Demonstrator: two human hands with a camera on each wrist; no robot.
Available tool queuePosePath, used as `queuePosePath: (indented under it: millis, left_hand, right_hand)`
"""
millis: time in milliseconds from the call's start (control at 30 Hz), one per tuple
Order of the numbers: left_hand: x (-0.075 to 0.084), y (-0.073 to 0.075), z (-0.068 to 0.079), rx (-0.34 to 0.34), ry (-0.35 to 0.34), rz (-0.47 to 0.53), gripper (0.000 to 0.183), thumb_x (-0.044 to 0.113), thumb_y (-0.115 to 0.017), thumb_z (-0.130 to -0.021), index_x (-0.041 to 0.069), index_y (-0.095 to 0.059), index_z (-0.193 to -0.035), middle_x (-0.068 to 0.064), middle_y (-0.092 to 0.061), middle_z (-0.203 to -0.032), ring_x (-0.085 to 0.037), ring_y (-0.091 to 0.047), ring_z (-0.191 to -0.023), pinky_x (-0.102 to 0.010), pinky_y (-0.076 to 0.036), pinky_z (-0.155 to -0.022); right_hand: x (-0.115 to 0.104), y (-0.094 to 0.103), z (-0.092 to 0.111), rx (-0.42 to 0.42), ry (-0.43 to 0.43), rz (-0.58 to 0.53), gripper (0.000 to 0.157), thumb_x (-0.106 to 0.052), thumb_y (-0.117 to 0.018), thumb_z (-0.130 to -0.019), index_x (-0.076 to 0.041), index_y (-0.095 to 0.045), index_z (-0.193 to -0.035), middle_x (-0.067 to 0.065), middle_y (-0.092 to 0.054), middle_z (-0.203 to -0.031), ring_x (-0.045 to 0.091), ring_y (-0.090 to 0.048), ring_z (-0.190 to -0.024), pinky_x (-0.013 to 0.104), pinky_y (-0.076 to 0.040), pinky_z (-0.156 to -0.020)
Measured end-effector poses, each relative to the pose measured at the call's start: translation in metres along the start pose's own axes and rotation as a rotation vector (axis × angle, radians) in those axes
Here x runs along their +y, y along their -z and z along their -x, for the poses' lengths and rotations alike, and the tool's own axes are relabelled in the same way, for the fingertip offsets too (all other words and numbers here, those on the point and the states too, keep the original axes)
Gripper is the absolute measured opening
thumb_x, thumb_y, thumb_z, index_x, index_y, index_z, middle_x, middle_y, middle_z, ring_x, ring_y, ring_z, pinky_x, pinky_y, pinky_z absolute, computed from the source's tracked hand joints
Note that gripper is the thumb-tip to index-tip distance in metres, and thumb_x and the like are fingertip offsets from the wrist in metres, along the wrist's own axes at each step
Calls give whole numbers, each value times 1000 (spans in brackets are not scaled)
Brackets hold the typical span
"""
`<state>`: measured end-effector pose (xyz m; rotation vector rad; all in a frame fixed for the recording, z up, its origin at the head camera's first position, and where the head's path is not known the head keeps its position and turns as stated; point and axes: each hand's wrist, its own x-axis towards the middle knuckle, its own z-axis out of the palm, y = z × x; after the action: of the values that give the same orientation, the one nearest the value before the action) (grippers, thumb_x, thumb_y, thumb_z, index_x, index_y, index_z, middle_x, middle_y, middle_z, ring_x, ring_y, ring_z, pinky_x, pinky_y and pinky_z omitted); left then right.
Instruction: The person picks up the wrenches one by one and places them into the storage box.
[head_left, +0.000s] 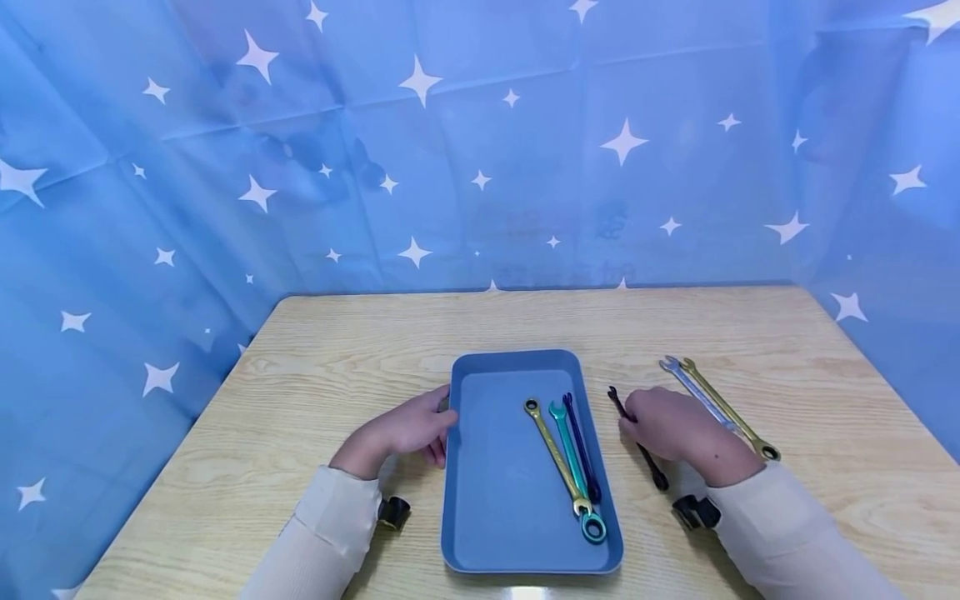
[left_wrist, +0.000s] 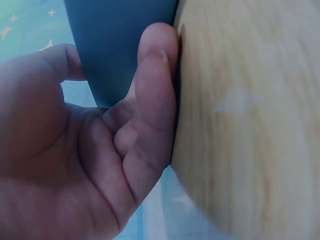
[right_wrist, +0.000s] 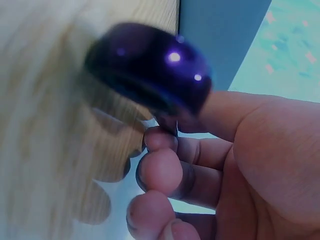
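My left hand (head_left: 408, 427) grips the left wall of a blue rectangular tray (head_left: 483, 475). Its thumb hooks over the rim, and in the left wrist view the fingers press the tray's outer side (left_wrist: 117, 45). On the tray's other side, my right hand (head_left: 671, 429) pinches a dark purple combination wrench (head_left: 660, 481) near the tabletop. The wrench's shiny ring end (right_wrist: 145, 65) looms large in the right wrist view; the palm hides part of the shaft. Inside the tray lie a gold wrench (head_left: 552, 450), a green wrench (head_left: 568, 446) and a dark blue-purple wrench (head_left: 581, 442).
Beyond my right hand, a silver wrench (head_left: 693, 386) and a second gold wrench (head_left: 723, 402) lie side by side on the wooden table (head_left: 337, 350). A blue star-printed cloth (head_left: 525, 167) hangs behind the table and along its sides.
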<state>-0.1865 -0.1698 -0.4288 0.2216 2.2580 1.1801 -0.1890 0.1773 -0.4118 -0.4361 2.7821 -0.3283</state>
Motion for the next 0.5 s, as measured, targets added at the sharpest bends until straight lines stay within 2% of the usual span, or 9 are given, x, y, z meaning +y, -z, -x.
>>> queuePosePath:
  millis: [200, 500]
  left_hand:
    - [0, -1, -1, 1, 0, -3, 63, 25, -36, -92, 16, -9, -149, -15, -63, -69, -28, -65, -59, -38, -56, -57]
    - [-1, 0, 0, 5, 7, -5, 63, 26, -36, -93, 17, -9, -149, -15, -63, -68, -28, -65, -59, -37, -56, -57]
  right_hand:
    - [1, 1, 1, 40, 8, 21, 34, -20, -49, -91, -14, -48, -58, 0, -42, -51, 14, -40, -43, 27, -31, -41]
    - [-3, 2, 2, 102, 43, -9, 34, -21, -46, -92, -14, -46, -58, -1, -38, -51, 13, -37, -42, 27, -29, -41]
